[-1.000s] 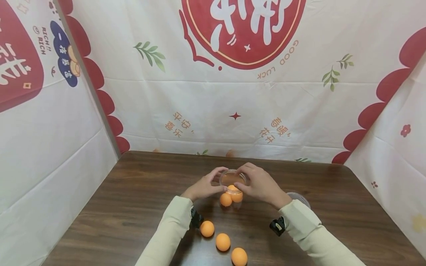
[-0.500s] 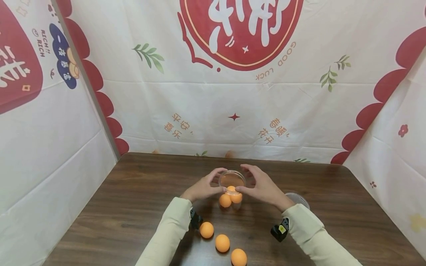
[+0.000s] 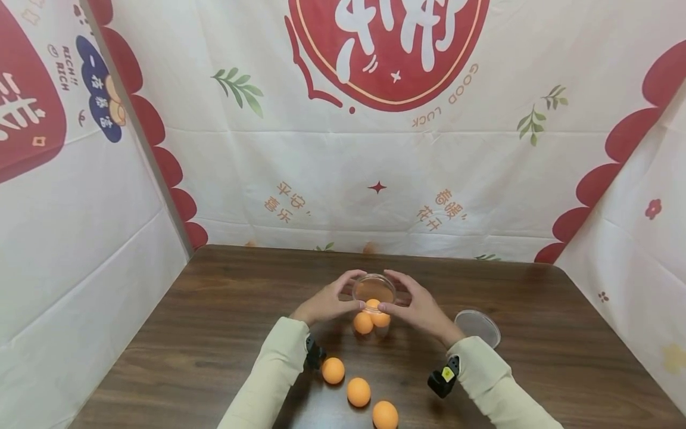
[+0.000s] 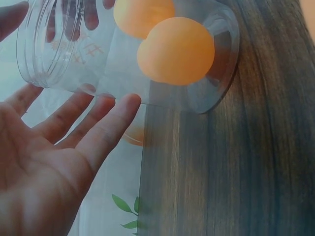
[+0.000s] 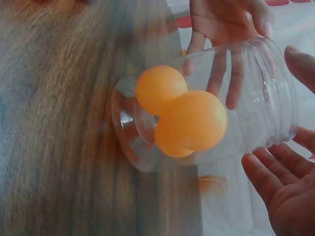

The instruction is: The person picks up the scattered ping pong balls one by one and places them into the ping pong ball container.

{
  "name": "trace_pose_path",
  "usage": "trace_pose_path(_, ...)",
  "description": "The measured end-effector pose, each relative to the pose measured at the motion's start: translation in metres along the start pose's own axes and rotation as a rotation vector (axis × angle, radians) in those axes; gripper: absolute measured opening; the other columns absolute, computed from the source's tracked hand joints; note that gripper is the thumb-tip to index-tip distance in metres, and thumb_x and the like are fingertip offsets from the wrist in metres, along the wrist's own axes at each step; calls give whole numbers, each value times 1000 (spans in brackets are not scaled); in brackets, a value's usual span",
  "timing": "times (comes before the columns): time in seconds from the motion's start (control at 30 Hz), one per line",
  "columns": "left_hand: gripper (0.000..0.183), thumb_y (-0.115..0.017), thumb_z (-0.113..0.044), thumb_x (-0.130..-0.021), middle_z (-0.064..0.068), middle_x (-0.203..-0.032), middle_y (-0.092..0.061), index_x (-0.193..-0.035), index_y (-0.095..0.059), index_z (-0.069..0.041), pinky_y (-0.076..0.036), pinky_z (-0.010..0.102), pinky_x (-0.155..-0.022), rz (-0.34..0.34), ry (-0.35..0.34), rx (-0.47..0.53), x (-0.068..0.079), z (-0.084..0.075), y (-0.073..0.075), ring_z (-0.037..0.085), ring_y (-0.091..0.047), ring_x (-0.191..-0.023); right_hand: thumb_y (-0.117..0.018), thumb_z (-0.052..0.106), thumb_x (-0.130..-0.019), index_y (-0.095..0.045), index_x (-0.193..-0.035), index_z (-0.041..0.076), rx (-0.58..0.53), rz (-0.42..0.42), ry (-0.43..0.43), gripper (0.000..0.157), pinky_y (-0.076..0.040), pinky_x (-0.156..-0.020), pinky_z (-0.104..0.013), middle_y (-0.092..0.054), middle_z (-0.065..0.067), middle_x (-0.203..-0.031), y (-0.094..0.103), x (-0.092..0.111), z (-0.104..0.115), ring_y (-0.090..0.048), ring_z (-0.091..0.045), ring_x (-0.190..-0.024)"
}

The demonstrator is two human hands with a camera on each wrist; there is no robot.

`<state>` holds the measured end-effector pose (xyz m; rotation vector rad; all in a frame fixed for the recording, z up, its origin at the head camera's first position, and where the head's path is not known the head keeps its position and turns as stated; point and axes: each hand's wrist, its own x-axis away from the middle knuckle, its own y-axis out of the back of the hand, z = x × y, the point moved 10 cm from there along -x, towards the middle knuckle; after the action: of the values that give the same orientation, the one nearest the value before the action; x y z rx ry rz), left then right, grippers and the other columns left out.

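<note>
A clear plastic jar stands upright on the table with its mouth uncovered. Inside, near the bottom, lie three orange ping-pong balls, and the left wrist view also shows a ping-pong ball through the wall. My left hand holds the jar's left side, thumb near the rim and fingers along the wall. Opposite it, my right hand curves round the neck from the right, its thumb at the front of the rim. In the right wrist view, the right fingertips lie against or very close to the wall.
Three loose ping-pong balls, the middle one among them, form a slanting row on the brown table nearer the body. A clear round lid lies beside the right forearm. A printed white cloth hangs behind the table.
My right hand had its fingers over the jar's mouth, moved off slightly right, and now curves round the neck. The lid shows more fully. My left hand stays in place.
</note>
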<state>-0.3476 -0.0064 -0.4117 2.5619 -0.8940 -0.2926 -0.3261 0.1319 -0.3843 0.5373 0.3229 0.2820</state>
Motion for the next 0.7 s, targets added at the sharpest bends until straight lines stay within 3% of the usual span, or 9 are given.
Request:
trace_pose_path(0.23,63,-62,-32,-92,15,-139,-46,-146,-30,-27,-44,45,-101,15,19,-30,2,1,5,31,-50,-125,-75,24,-82,-45,-140,8,-32,-47,-12,67,-51,-93,-41,-50,-15,-134,-1,1,-3,-51,-37,-123)
trace_pose_path(0.43,68,-62,-27,-93,16,-139,-46,-149,-25,-17,-44,47,-101,4,10,-53,10,5,14,34,-53,-122,-74,22,-84,-44,-141,7,-73,-43,-16,66,-50,-95,-41,-47,-17,-139,-6,0,-7,-49,-38,-126)
trace_pose_path(0.7,67,-64,-30,-91,14,-144,-43,-148,-29,-21,-41,53,-102,-28,78,-144,24,14,29,37,-47,-127,-74,17,-84,-44,-140,3,-132,-41,-25,65,-48,-96,-42,-44,-21,-142,-2,-1,-12,-47,-41,-127)
